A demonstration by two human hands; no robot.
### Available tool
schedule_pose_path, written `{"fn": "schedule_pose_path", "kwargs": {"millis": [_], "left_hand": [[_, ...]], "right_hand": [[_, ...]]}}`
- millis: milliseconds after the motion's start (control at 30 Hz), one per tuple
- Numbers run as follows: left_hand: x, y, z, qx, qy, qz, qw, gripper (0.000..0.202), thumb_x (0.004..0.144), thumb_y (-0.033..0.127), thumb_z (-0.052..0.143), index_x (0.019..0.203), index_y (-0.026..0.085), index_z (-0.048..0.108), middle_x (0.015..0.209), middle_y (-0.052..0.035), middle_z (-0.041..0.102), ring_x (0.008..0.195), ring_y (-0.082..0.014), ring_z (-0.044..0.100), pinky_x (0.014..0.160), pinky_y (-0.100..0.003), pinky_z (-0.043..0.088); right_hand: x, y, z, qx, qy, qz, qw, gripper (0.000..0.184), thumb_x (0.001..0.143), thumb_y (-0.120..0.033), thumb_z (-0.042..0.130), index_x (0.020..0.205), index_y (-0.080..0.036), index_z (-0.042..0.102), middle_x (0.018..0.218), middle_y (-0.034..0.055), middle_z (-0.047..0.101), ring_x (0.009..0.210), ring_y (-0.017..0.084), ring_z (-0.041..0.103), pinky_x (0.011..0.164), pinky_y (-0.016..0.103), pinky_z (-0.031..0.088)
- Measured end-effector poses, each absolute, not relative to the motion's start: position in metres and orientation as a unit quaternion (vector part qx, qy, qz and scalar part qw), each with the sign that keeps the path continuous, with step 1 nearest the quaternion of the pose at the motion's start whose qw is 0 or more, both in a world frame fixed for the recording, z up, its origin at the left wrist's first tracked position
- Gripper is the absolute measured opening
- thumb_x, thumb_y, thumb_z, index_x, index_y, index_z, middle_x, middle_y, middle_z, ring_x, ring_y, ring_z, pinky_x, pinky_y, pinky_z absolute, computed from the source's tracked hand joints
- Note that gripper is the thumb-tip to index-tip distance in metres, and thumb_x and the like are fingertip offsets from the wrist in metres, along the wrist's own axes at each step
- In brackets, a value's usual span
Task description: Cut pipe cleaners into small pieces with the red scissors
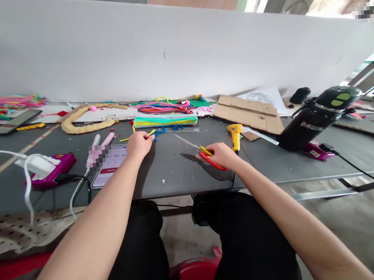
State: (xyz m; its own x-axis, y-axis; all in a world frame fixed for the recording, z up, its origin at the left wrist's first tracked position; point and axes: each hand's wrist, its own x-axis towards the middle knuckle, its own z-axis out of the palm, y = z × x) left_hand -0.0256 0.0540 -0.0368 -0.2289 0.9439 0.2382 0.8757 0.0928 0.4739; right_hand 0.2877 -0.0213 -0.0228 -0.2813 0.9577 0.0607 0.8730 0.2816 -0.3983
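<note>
My left hand (139,145) is closed, thumb and fingers pinched on a yellow pipe cleaner (151,133) just above the grey table. Some blue pipe cleaner (170,128) lies beyond the fingertips, beside a bundle of green, white and yellow pipe cleaners (165,120). Scissors (212,158) with red and yellow handles are held in my right hand (221,154), their blades pointing up and left. Right of that hand lies a yellow glue gun (235,136). A phone with a lit screen (111,165) rests under my left wrist.
Cardboard (248,113) and a tilted black bottle (312,119) are on the right. At the left are a curved beige form (70,124), another phone (16,121) and a purple power strip (54,171) with cables. A pale partition (168,44) rises behind.
</note>
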Motion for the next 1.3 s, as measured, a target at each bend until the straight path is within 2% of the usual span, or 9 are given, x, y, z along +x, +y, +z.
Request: {"fn": "schedule_pose_path", "kwargs": {"millis": [100,200,300,433,600,800,933,1033,1300], "left_hand": [[-0.018,0.057,-0.038,0.609,0.742,0.277,0.052,0.039,0.088,0.051,0.05,0.072,0.021,0.069,0.08,-0.0108,0.07,0.079,-0.0265,0.063,0.066,-0.034,0.043],[-0.01,0.067,-0.042,0.627,0.719,0.299,0.026,0.025,0.087,0.035,0.053,0.091,0.021,0.073,0.101,-0.0111,0.07,0.092,-0.0248,0.063,0.077,-0.033,0.047],[0.0,0.08,-0.045,0.653,0.703,0.281,0.014,0.029,0.085,0.027,0.054,0.105,0.022,0.074,0.113,-0.0115,0.066,0.103,-0.0264,0.06,0.089,-0.037,0.047],[0.009,0.092,-0.047,0.669,0.71,0.22,-0.006,0.025,0.084,0.031,0.056,0.099,0.024,0.075,0.117,-0.014,0.063,0.114,-0.035,0.053,0.091,-0.047,0.045],[0.01,0.099,-0.05,0.676,0.706,0.208,0.008,0.018,0.081,0.028,0.056,0.083,0.021,0.074,0.113,-0.0184,0.063,0.111,-0.0397,0.052,0.086,-0.049,0.044],[0.009,0.097,-0.043,0.663,0.701,0.265,0.016,0.018,0.084,0.028,0.052,0.085,0.021,0.069,0.109,-0.0141,0.068,0.108,-0.0341,0.058,0.088,-0.045,0.043],[0.0,0.09,-0.034,0.663,0.65,0.366,0.074,0.017,0.086,0.028,0.052,0.092,0.02,0.067,0.091,-0.0072,0.073,0.087,-0.0227,0.066,0.082,-0.035,0.048],[-0.012,0.082,-0.029,0.663,0.597,0.438,0.111,0.014,0.081,0.026,0.061,0.089,0.018,0.069,0.089,-0.0075,0.075,0.084,-0.0194,0.069,0.08,-0.03,0.05],[-0.014,0.035,-0.01,0.608,0.524,0.46,0.381,0.037,0.071,0.038,0.078,0.096,0.012,0.071,0.088,-0.0125,0.077,0.077,-0.0204,0.072,0.075,-0.035,0.058]], "right_hand": [[0.287,-0.021,-0.022,-0.582,-0.787,0.145,0.146,0.051,0.078,-0.067,0.058,0.06,-0.02,0.053,0.058,0.0004,0.052,0.057,0.012,0.037,0.056,0.028,0.022],[0.287,-0.021,-0.021,-0.577,-0.788,0.149,0.154,0.051,0.079,-0.066,0.058,0.058,-0.02,0.049,0.056,-0.0004,0.049,0.056,0.012,0.035,0.055,0.028,0.022],[0.287,-0.021,-0.021,-0.566,-0.792,0.157,0.166,0.051,0.079,-0.065,0.058,0.057,-0.02,0.046,0.055,-0.0013,0.046,0.055,0.011,0.034,0.055,0.028,0.022],[0.289,-0.021,-0.023,-0.563,-0.792,0.164,0.171,0.051,0.079,-0.064,0.058,0.057,-0.02,0.046,0.055,-0.001,0.047,0.056,0.011,0.036,0.055,0.028,0.023],[0.29,-0.021,-0.023,-0.562,-0.789,0.173,0.18,0.051,0.079,-0.066,0.058,0.057,-0.02,0.05,0.056,-0.0007,0.047,0.056,0.012,0.035,0.055,0.028,0.022],[0.291,-0.021,-0.024,-0.56,-0.787,0.176,0.193,0.051,0.078,-0.066,0.058,0.058,-0.02,0.052,0.055,-0.0009,0.045,0.055,0.012,0.033,0.055,0.028,0.021],[0.291,-0.02,-0.026,-0.564,-0.781,0.181,0.197,0.05,0.077,-0.065,0.06,0.057,-0.02,0.051,0.055,-0.0013,0.045,0.056,0.012,0.033,0.055,0.028,0.022],[0.291,-0.02,-0.027,-0.569,-0.775,0.184,0.202,0.049,0.077,-0.065,0.061,0.058,-0.02,0.051,0.055,-0.0012,0.046,0.056,0.012,0.034,0.055,0.028,0.023],[0.287,-0.02,-0.023,-0.633,-0.679,0.279,0.247,0.05,0.072,-0.068,0.064,0.064,-0.019,0.058,0.058,0.0004,0.055,0.055,0.013,0.045,0.052,0.026,0.029]]}}
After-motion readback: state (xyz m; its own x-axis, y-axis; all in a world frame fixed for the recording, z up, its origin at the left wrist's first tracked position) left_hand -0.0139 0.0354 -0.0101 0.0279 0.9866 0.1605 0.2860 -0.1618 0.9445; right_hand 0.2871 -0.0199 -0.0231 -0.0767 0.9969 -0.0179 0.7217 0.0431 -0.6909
